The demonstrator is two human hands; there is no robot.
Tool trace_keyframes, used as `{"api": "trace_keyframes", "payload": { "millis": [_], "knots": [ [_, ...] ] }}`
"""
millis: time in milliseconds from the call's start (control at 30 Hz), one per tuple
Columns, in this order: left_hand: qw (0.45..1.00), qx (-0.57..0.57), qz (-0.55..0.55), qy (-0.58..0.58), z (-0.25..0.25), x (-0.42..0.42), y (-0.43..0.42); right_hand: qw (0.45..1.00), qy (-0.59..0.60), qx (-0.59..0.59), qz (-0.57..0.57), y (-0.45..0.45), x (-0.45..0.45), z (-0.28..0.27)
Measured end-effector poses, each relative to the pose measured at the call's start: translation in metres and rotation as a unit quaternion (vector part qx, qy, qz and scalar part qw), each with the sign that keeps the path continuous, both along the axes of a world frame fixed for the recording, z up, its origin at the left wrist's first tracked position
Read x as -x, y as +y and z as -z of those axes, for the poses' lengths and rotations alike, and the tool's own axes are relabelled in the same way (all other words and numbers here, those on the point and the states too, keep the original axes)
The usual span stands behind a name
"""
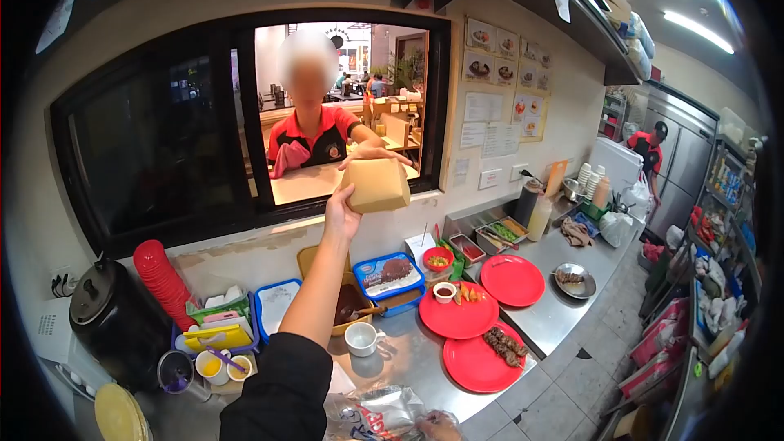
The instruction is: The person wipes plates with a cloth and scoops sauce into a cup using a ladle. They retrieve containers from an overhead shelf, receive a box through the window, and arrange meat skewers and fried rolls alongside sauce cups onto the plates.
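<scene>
My left hand (343,211), in a black sleeve, is stretched toward the serving window and grips a closed brown cardboard box (376,185) by its lower left side. Across the window a person in a red and black shirt (314,137) has one hand (374,153) on top of the same box. At the bottom edge my right hand (441,425) is partly in view, closed on a clear printed plastic bag (380,415). Below the box lie a white cup (362,339) and an ice-cream tub (389,273).
Red plates (513,280) with skewers, wedges and sauce stand on the steel counter (555,310). A black cooker (110,318) and stacked red bowls (159,278) are at left. Farther right are a metal bowl (574,281), bottles, shelves, and another person (648,151) by a fridge.
</scene>
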State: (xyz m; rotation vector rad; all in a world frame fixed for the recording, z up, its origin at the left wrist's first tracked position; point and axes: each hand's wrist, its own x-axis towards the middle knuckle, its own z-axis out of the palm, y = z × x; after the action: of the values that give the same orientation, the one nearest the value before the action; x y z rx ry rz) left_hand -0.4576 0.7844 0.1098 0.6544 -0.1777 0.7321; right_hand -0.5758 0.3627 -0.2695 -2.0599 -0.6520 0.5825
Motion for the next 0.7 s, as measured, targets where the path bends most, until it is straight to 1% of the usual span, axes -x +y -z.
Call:
{"api": "trace_keyframes", "payload": {
  "millis": [33, 67, 100, 167, 233, 300, 333, 367, 400, 433, 467, 500, 533, 567, 600, 633, 667, 700],
  "knots": [
    [1.000, 0.004, 0.003, 0.003, 0.003, -0.004, 0.003, 0.991, 0.086, 0.055, 0.086, 0.002, -0.002, -0.002],
    [1.000, -0.002, 0.002, -0.003, 0.002, -0.008, 0.006, 0.988, 0.074, 0.096, 0.096, 0.010, 0.006, -0.035],
    [1.000, -0.008, -0.001, -0.009, -0.001, -0.012, 0.009, 0.987, 0.079, 0.101, 0.097, 0.010, 0.005, -0.035],
    [1.000, -0.001, -0.011, 0.011, -0.010, -0.008, 0.004, 0.994, 0.094, 0.053, 0.007, 0.009, 0.002, -0.026],
    [1.000, -0.023, 0.000, -0.019, -0.011, -0.013, 0.005, 0.992, -0.029, 0.118, 0.014, 0.019, 0.010, -0.046],
    [0.999, -0.029, 0.017, 0.002, -0.007, -0.019, 0.013, 0.994, -0.035, 0.095, 0.032, 0.015, 0.014, -0.040],
    [0.999, -0.034, -0.008, 0.039, 0.003, -0.032, 0.027, 0.998, -0.008, 0.059, 0.034, 0.010, 0.015, -0.042],
    [0.990, -0.044, -0.035, 0.130, -0.005, -0.021, 0.017, 0.999, 0.018, 0.022, 0.038, 0.002, 0.015, -0.037],
    [0.976, -0.072, -0.062, 0.197, -0.009, -0.003, 0.001, 0.999, 0.030, -0.020, 0.010, -0.009, 0.007, -0.023],
    [0.958, -0.107, -0.095, 0.249, -0.020, 0.013, -0.010, 0.999, 0.025, -0.026, 0.016, -0.016, 0.009, -0.032],
    [0.947, -0.175, -0.094, 0.251, -0.022, 0.033, -0.015, 0.993, -0.119, -0.022, 0.015, -0.020, 0.010, -0.062],
    [0.934, -0.242, -0.099, 0.244, -0.027, 0.053, -0.019, 0.962, -0.270, -0.019, 0.018, -0.019, 0.002, -0.095],
    [0.927, -0.295, -0.099, 0.209, -0.038, 0.075, -0.028, 0.957, -0.287, -0.026, 0.022, -0.017, -0.007, -0.127],
    [0.916, -0.339, -0.089, 0.196, -0.034, 0.108, -0.043, 0.967, -0.237, -0.029, 0.086, -0.022, 0.002, -0.156],
    [0.876, -0.432, -0.070, 0.203, -0.030, 0.146, -0.058, 0.972, -0.181, -0.023, 0.150, -0.033, 0.016, -0.181],
    [0.829, -0.520, -0.052, 0.198, -0.032, 0.178, -0.075, 0.964, -0.169, -0.074, 0.189, -0.034, 0.025, -0.209],
    [0.782, -0.585, -0.052, 0.208, -0.024, 0.207, -0.094, 0.952, -0.159, -0.126, 0.229, -0.036, 0.035, -0.226],
    [0.730, -0.647, -0.051, 0.215, -0.014, 0.237, -0.113, 0.847, -0.485, -0.009, 0.220, -0.042, 0.031, -0.213]
  ]
}}
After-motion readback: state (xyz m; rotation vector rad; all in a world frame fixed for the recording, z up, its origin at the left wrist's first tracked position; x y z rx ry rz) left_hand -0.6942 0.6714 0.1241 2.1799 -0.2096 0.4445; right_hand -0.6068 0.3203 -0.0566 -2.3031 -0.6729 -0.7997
